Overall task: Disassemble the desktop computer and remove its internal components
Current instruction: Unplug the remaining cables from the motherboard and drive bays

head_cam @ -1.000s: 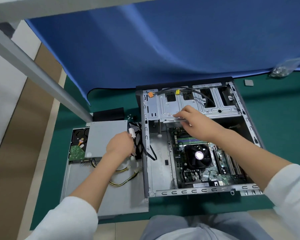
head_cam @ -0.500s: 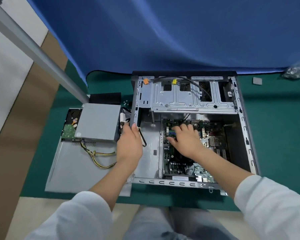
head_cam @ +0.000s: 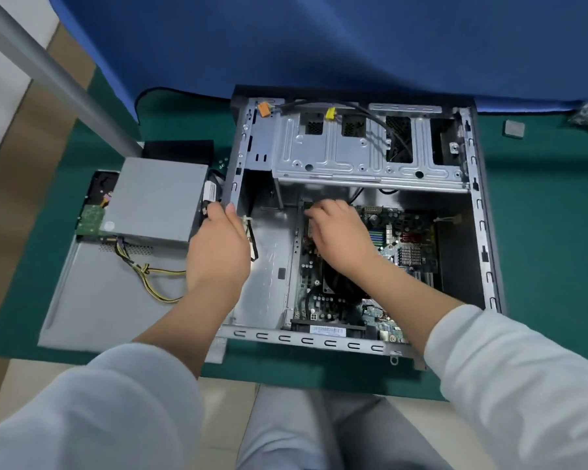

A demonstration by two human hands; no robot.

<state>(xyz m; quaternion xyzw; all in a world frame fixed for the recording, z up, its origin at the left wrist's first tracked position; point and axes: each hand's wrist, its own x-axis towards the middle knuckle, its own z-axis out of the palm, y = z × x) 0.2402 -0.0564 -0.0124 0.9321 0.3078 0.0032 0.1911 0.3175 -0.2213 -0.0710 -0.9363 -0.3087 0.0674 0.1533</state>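
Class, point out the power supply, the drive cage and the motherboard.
power supply (head_cam: 155, 198), head view, grey top face.
drive cage (head_cam: 333, 154), head view, ribbed metal top.
motherboard (head_cam: 411, 242), head view, bare right part.

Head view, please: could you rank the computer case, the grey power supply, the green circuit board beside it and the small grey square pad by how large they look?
1. Computer case
2. Power supply
3. Green circuit board, partly hidden under the supply, so its rank over the pad is unsure
4. Square pad

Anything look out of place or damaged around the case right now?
No visible damage. The power supply lies outside the case on the removed side panel, yellow-black cables trailing loose; expected during disassembly.
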